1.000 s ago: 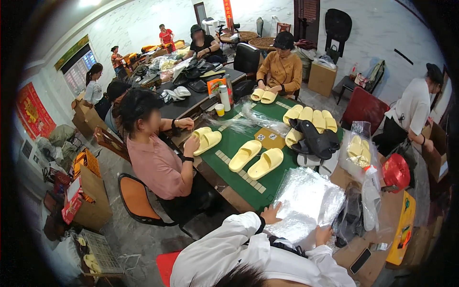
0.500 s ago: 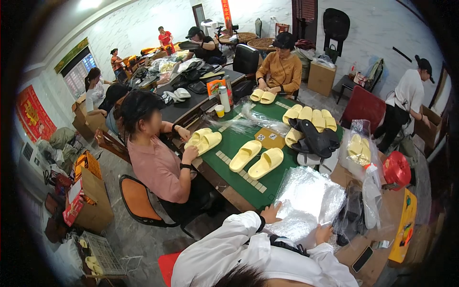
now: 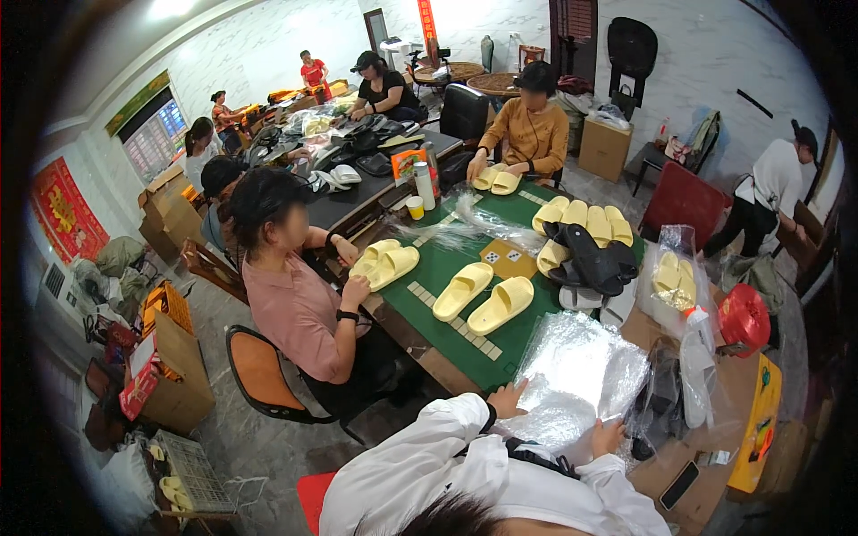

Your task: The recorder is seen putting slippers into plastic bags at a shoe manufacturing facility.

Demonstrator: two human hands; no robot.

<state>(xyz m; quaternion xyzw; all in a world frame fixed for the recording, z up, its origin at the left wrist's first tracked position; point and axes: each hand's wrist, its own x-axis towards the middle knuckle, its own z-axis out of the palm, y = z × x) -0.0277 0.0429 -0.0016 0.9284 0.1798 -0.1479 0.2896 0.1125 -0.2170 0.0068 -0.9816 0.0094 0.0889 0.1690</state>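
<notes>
One plastic stack, lengthwise away, angled right

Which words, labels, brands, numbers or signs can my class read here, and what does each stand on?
None reads clearly enough to quote.
Tall, narrow red wall strip: marks too small to read.
Large red wall hanging with a gold design: too blurred to read.
Orange-and-white upright packet: any print too small to read.

Workshop; yellow slippers; clear plastic packaging; cardboard boxes
</notes>
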